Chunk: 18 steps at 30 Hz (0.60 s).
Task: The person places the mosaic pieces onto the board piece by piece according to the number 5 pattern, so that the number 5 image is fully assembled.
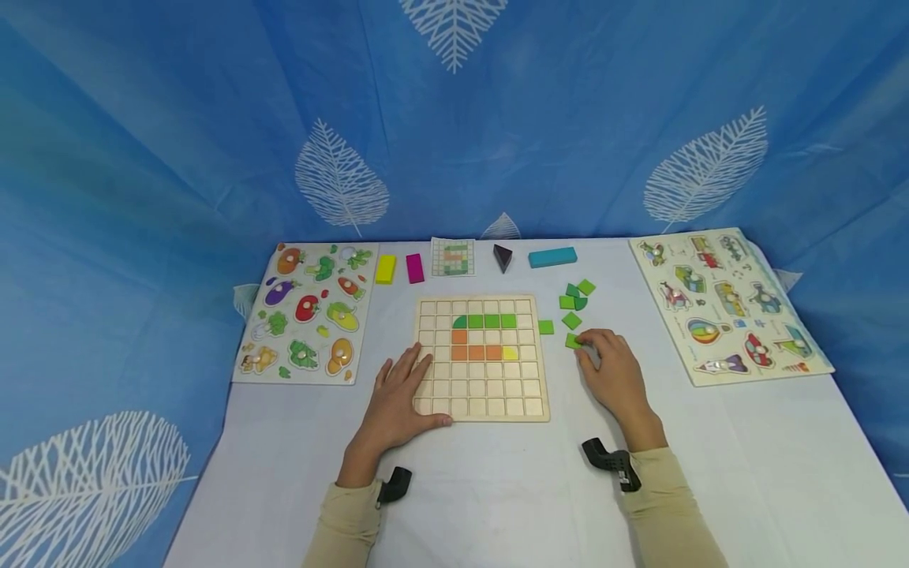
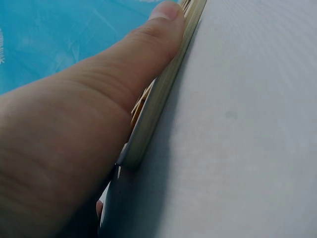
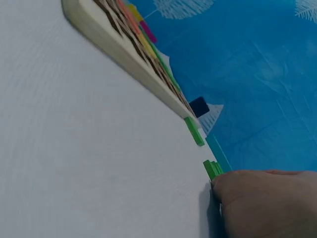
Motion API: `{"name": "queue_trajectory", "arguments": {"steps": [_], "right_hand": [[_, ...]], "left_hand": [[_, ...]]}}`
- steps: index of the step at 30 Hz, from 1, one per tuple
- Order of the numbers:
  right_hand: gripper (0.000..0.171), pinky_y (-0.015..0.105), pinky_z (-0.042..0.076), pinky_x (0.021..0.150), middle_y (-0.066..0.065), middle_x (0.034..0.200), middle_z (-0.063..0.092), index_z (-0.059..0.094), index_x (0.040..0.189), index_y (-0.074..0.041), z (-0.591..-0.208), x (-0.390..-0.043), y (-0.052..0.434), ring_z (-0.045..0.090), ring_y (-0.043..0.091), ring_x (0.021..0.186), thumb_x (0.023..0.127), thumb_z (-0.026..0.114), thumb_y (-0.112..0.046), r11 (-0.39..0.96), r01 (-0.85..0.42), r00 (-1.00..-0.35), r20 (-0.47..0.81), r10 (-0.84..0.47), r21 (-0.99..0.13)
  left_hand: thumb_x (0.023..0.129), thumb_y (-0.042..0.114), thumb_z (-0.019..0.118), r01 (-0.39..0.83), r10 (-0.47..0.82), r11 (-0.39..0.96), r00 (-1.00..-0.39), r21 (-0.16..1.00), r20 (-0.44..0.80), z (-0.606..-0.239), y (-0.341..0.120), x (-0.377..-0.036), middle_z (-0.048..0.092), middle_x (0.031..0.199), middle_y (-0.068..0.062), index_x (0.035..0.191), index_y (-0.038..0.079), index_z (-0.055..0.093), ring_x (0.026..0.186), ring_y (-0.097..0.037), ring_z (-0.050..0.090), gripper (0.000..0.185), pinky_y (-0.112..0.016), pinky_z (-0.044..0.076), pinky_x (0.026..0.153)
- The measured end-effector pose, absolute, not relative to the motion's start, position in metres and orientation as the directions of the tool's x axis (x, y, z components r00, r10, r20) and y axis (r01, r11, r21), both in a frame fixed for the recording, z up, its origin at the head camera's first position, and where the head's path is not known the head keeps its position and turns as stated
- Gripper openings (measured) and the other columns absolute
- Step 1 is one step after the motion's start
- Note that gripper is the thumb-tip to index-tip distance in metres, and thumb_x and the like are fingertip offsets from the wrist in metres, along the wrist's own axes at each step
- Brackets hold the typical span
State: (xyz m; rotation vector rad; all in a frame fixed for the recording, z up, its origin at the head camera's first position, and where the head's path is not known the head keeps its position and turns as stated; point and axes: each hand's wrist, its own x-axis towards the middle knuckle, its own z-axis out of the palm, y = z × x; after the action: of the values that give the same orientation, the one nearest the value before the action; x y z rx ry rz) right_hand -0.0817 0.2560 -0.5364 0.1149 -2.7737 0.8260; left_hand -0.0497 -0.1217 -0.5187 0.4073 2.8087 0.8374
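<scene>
A wooden grid board [image 1: 486, 386] lies in the middle of the table. Green, orange and yellow tiles sit in some of its upper squares. My left hand [image 1: 403, 406] rests at the board's lower left corner, fingers extended along the left side and thumb on the front edge; in the left wrist view the thumb [image 2: 158, 37] lies over the rim. Right of the board, my right hand [image 1: 616, 375] pinches a green square tile [image 1: 572, 341] between thumb and fingers. Other loose green tiles [image 1: 571, 320] lie just beyond it, and one green square [image 1: 545, 326] is beside the board.
A printed pattern card [image 1: 453, 258] stands behind the board, with yellow [image 1: 386, 269], magenta [image 1: 415, 268], dark triangular [image 1: 502, 257] and teal [image 1: 552, 257] blocks in the same row. A vegetable puzzle [image 1: 305, 315] lies left, a vehicle puzzle [image 1: 731, 308] right. Blue curtain [image 1: 540, 118] hangs behind.
</scene>
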Motion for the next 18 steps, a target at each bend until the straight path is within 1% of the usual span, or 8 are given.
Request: {"name": "queue_trajectory", "arguments": {"steps": [5, 8, 10, 11, 13, 15, 16, 18], "right_hand": [[0.021, 0.055, 0.050, 0.099, 0.018, 0.125, 0.067, 0.068, 0.116, -0.002, -0.537, -0.083, 0.257, 0.059, 0.037, 0.118, 0.096, 0.067, -0.010, 0.843, -0.157, -0.969, 0.244, -0.032, -0.514], [0.020, 0.054, 0.050, 0.100, 0.017, 0.124, 0.066, 0.066, 0.115, -0.003, -0.537, -0.082, 0.256, 0.059, 0.037, 0.120, 0.097, 0.067, -0.011, 0.847, -0.149, -0.973, 0.229, -0.033, -0.511], [0.020, 0.054, 0.051, 0.098, 0.018, 0.123, 0.066, 0.066, 0.114, -0.003, -0.537, -0.081, 0.253, 0.060, 0.037, 0.119, 0.096, 0.068, -0.011, 0.838, -0.154, -0.972, 0.233, -0.034, -0.523], [0.020, 0.053, 0.052, 0.095, 0.017, 0.122, 0.066, 0.066, 0.114, -0.004, -0.537, -0.080, 0.251, 0.061, 0.036, 0.115, 0.095, 0.069, -0.010, 0.832, -0.162, -0.970, 0.240, -0.036, -0.530], [0.021, 0.049, 0.053, 0.088, 0.016, 0.120, 0.066, 0.066, 0.114, -0.005, -0.536, -0.077, 0.245, 0.063, 0.033, 0.110, 0.094, 0.071, -0.010, 0.816, -0.197, -0.963, 0.265, -0.056, -0.543], [0.022, 0.046, 0.053, 0.084, 0.014, 0.119, 0.067, 0.066, 0.113, -0.005, -0.534, -0.075, 0.237, 0.063, 0.030, 0.107, 0.093, 0.073, -0.009, 0.791, -0.258, -0.950, 0.297, -0.102, -0.555], [0.022, 0.046, 0.053, 0.084, 0.013, 0.118, 0.067, 0.066, 0.113, -0.006, -0.533, -0.074, 0.233, 0.063, 0.029, 0.107, 0.093, 0.073, -0.009, 0.778, -0.291, -0.941, 0.312, -0.129, -0.557], [0.020, 0.045, 0.055, 0.090, 0.010, 0.118, 0.067, 0.067, 0.112, -0.008, -0.531, -0.071, 0.223, 0.063, 0.028, 0.113, 0.093, 0.074, -0.009, 0.750, -0.355, -0.924, 0.333, -0.189, -0.558]], "left_hand": [[0.069, 0.065, 0.084, 0.206, 0.310, 0.805, -0.946, 0.556, -0.099, -0.519, -0.122, -0.050, 0.019, 0.172, -0.007, 0.160, 0.013, 0.036, 0.159, -0.027, 0.018, 0.115, -0.052, 0.006, 0.130], [0.070, 0.065, 0.085, 0.204, 0.308, 0.805, -0.946, 0.557, -0.098, -0.518, -0.122, -0.050, 0.020, 0.172, -0.007, 0.160, 0.013, 0.036, 0.159, -0.028, 0.018, 0.115, -0.053, 0.006, 0.130], [0.070, 0.065, 0.084, 0.204, 0.310, 0.806, -0.945, 0.556, -0.102, -0.518, -0.122, -0.050, 0.019, 0.172, -0.007, 0.160, 0.013, 0.035, 0.160, -0.027, 0.018, 0.115, -0.053, 0.006, 0.130], [0.070, 0.065, 0.084, 0.203, 0.310, 0.805, -0.945, 0.558, -0.104, -0.518, -0.122, -0.050, 0.019, 0.172, -0.007, 0.160, 0.013, 0.035, 0.160, -0.027, 0.018, 0.115, -0.053, 0.005, 0.130], [0.070, 0.065, 0.084, 0.203, 0.311, 0.805, -0.944, 0.558, -0.106, -0.519, -0.122, -0.049, 0.019, 0.172, -0.007, 0.160, 0.013, 0.035, 0.160, -0.027, 0.018, 0.115, -0.053, 0.005, 0.130], [0.070, 0.065, 0.084, 0.204, 0.311, 0.804, -0.945, 0.558, -0.102, -0.519, -0.121, -0.049, 0.019, 0.172, -0.007, 0.160, 0.013, 0.035, 0.160, -0.028, 0.018, 0.115, -0.053, 0.006, 0.130], [0.069, 0.065, 0.084, 0.206, 0.310, 0.804, -0.946, 0.557, -0.098, -0.519, -0.121, -0.049, 0.019, 0.172, -0.007, 0.160, 0.013, 0.035, 0.159, -0.028, 0.018, 0.115, -0.053, 0.006, 0.130], [0.069, 0.066, 0.084, 0.210, 0.310, 0.805, -0.946, 0.554, -0.093, -0.520, -0.121, -0.049, 0.020, 0.172, -0.007, 0.160, 0.013, 0.036, 0.159, -0.028, 0.019, 0.116, -0.053, 0.007, 0.129]]}}
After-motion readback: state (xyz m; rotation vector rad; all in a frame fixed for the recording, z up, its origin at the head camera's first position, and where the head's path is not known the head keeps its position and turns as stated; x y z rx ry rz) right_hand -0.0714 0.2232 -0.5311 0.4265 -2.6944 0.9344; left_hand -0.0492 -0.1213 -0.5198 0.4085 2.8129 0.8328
